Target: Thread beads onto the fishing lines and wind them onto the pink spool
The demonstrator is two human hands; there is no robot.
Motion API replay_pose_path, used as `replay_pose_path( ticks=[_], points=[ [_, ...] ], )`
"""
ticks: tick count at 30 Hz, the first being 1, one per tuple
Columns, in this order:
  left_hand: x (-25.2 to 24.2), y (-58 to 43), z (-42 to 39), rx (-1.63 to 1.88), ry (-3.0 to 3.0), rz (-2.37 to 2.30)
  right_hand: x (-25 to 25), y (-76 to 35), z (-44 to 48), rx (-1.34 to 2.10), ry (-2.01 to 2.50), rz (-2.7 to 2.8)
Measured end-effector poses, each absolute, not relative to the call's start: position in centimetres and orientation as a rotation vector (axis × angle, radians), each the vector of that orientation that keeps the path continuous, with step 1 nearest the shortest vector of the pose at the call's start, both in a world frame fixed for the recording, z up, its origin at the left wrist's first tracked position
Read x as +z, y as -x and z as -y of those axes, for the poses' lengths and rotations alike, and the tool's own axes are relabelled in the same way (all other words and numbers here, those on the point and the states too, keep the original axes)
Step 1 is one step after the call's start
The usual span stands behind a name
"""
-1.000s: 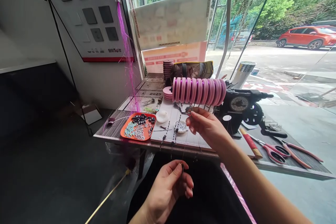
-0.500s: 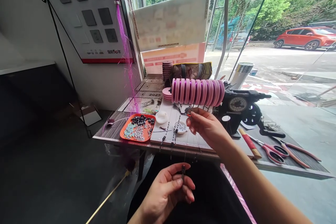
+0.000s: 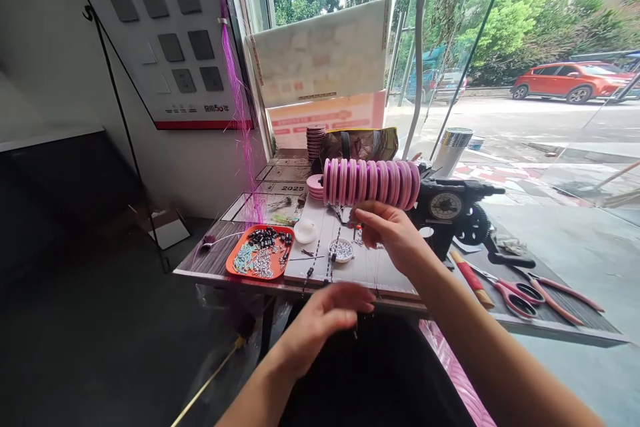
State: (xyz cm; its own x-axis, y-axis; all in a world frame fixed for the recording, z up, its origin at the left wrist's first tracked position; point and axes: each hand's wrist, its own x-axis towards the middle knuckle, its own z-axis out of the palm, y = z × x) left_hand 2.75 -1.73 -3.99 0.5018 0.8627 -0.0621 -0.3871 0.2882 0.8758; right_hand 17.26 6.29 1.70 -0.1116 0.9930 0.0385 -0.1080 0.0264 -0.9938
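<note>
working below the row of pink spools (image 3: 371,183), in the head view, the right hand (image 3: 383,233) pinches thumb and forefinger together, on what is too fine to tell; the left hand (image 3: 325,320) blurs lower down, its grip impossible to tell. black beads (image 3: 333,257) already sit on lines over the white board (image 3: 395,273); more black pieces (image 3: 264,238) lie loose in the orange tray (image 3: 229,263), so work looks partway along.
</note>
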Motion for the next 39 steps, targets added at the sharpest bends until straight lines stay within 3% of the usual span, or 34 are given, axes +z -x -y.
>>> replay_pose_path(
  ticks=[7,15,28,39],
  points=[
    [-0.2,-6.6,-4.6,1.232,-0.729,-0.759,1.9,-17.5,-6.9,1.276,1.068,1.264],
    [-0.8,-7.1,-3.4,1.292,-0.811,-0.716,1.8,-17.3,-6.2,1.307,1.036,1.345],
    [-3.3,-4.5,2.1,0.971,-0.516,-0.736,1.0,-17.4,-5.9,1.340,1.035,1.305],
    [-4.0,-4.3,2.8,0.943,-0.412,-0.756,0.8,-17.4,-6.1,1.316,1.034,1.308]
  ],
)
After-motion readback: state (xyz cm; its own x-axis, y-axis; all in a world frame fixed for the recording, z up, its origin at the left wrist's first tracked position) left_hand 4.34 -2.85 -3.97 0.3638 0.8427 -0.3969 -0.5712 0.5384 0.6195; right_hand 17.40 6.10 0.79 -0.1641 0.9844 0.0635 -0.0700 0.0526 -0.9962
